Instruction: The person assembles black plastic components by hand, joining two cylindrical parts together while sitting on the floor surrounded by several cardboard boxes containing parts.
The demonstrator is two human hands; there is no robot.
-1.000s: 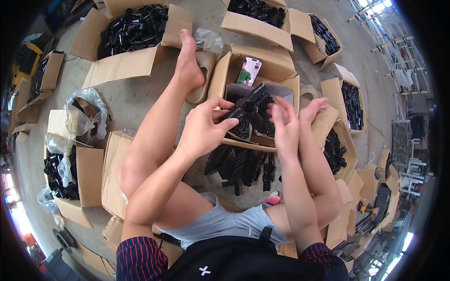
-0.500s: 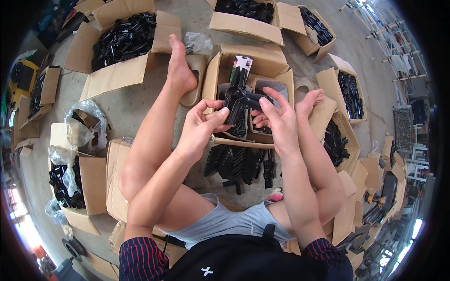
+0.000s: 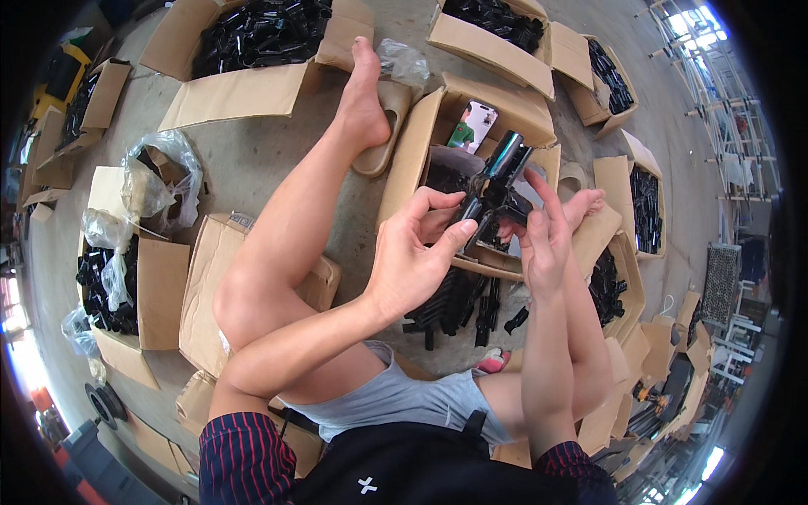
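Observation:
My left hand [image 3: 421, 257] pinches the lower left side of a black plastic part [image 3: 507, 160] with a glossy tube and side branches. My right hand [image 3: 547, 240] has its thumb and fingers at the part's right-hand branch, with the index finger raised along it; its exact grip is partly hidden. The part is held tilted, its upper end leaning right, above an open cardboard box [image 3: 412, 160] between my feet. Inside that box, a phone [image 3: 473, 126] with a lit screen leans at the back, near grey-lined compartments of black pieces.
Black parts [image 3: 446, 307] lie in a cluster on the floor before the box. Open cartons of black pieces stand around: far left [image 3: 236, 88], far right [image 3: 497, 55], right [image 3: 623, 181] and left [image 3: 164, 290]. Clear plastic bags [image 3: 160, 181] hang over the left carton. A sandal [image 3: 383, 126] lies under my left foot.
The black part has turned from nearly upright to leaning right, uncovering more of the phone. The view has shifted, and my left hand has moved right with the part.

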